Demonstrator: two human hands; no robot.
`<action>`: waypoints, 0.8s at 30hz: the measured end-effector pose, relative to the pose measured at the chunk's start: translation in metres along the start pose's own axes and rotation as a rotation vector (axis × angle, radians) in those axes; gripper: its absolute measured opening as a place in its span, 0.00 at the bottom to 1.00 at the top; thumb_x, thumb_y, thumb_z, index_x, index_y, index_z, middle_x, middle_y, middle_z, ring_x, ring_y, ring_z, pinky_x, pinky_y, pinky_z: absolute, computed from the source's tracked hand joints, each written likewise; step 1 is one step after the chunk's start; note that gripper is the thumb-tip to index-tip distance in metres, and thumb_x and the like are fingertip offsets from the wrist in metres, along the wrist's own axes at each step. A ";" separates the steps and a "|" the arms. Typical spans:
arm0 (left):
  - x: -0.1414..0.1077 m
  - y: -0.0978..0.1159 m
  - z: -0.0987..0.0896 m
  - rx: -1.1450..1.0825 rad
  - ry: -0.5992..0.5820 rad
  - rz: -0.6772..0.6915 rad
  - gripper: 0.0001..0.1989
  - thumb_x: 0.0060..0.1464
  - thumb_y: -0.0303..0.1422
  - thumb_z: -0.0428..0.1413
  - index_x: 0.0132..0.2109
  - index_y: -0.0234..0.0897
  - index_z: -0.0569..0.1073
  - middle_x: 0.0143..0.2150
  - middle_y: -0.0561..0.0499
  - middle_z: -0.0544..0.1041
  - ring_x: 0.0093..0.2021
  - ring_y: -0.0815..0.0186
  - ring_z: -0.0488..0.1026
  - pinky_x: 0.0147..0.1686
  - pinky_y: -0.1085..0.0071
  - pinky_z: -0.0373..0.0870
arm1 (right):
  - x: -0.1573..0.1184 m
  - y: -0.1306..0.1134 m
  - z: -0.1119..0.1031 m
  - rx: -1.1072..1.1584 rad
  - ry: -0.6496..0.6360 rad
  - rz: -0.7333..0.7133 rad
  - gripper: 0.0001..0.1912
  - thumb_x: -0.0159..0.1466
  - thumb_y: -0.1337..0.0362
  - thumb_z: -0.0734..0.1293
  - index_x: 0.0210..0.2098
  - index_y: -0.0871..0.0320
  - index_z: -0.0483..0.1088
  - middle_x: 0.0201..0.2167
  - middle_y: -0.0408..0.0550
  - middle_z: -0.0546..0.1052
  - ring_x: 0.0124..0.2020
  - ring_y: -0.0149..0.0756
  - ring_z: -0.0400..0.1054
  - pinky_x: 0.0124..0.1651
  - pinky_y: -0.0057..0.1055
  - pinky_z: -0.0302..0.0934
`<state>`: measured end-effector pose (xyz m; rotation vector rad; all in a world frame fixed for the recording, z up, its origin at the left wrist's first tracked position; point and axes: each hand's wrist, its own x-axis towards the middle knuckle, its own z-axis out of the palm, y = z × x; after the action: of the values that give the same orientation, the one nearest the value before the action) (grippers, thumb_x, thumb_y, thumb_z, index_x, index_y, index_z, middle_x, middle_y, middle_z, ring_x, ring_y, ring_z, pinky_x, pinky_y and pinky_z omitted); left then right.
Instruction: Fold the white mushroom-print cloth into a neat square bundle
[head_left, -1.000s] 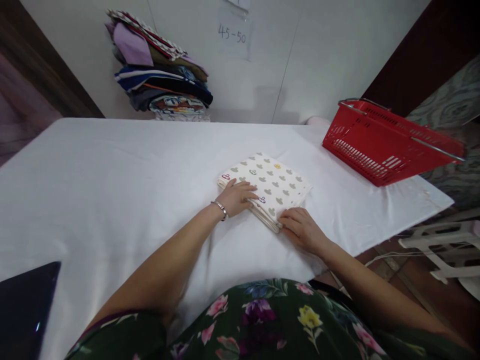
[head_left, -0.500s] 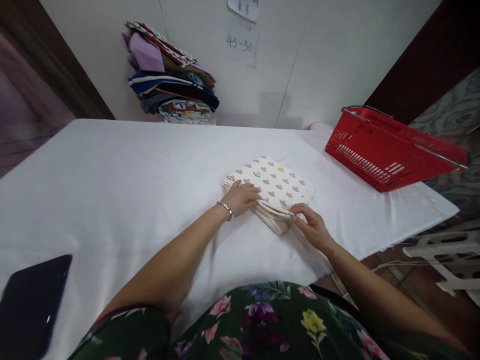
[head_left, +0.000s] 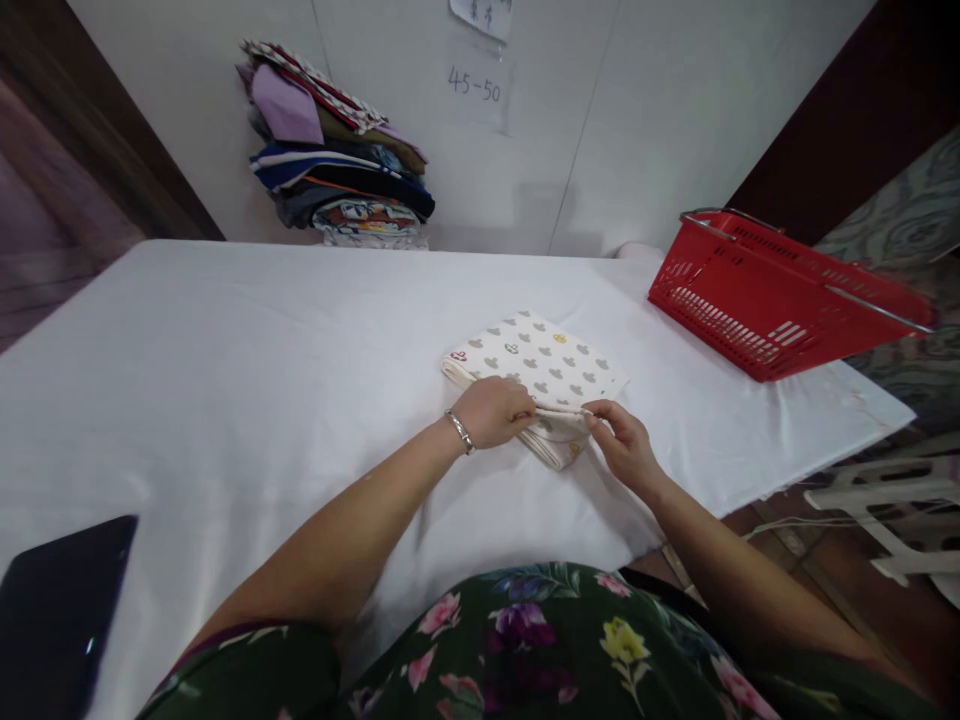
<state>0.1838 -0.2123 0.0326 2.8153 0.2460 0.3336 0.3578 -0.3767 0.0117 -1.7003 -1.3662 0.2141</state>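
Note:
A folded cream cloth (head_left: 551, 355) with a print of grey shapes and a few coloured ones lies on the white-covered table (head_left: 247, 380). At its near edge, my left hand (head_left: 495, 411), with a bracelet at the wrist, is closed and pinches the upper layer. My right hand (head_left: 622, 442) pinches the same edge at the right corner between thumb and fingers. Between the two hands that edge is raised a little, and folded layers show beneath it.
A red basket (head_left: 780, 300) stands at the right end of the table. Behind the far edge rises a stack of folded clothes (head_left: 345, 150). A dark flat device (head_left: 64, 610) lies at the near left. A white stool (head_left: 892, 510) is at the lower right.
My left hand has moved slightly right and nearer, from lying over the cloth to pinching its edge. The raised edge is now straighter; my right hand keeps its hold.

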 end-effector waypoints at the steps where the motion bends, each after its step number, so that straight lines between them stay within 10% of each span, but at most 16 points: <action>1: 0.001 0.005 0.001 0.019 -0.048 0.004 0.10 0.56 0.34 0.48 0.35 0.42 0.74 0.36 0.52 0.76 0.39 0.64 0.71 0.38 0.68 0.63 | 0.000 0.000 0.001 0.003 0.005 0.005 0.09 0.63 0.58 0.61 0.35 0.56 0.68 0.29 0.44 0.72 0.32 0.33 0.66 0.37 0.31 0.62; 11: 0.001 0.016 0.003 0.094 -0.183 -0.177 0.13 0.54 0.36 0.48 0.32 0.42 0.76 0.35 0.49 0.78 0.36 0.60 0.73 0.34 0.67 0.64 | -0.016 -0.002 0.008 -0.167 -0.165 -0.270 0.07 0.64 0.63 0.59 0.40 0.54 0.67 0.35 0.48 0.73 0.38 0.37 0.67 0.42 0.36 0.63; 24: -0.015 -0.036 -0.024 0.147 -0.112 -0.443 0.12 0.49 0.33 0.49 0.38 0.42 0.76 0.39 0.50 0.77 0.39 0.62 0.72 0.33 0.71 0.66 | -0.030 -0.002 0.006 -0.372 -0.286 -0.539 0.12 0.63 0.69 0.60 0.46 0.57 0.66 0.42 0.53 0.73 0.44 0.41 0.66 0.45 0.43 0.62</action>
<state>0.1589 -0.1751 0.0412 2.8012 0.8794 0.0583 0.3416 -0.3992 -0.0017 -1.5569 -2.1288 -0.1186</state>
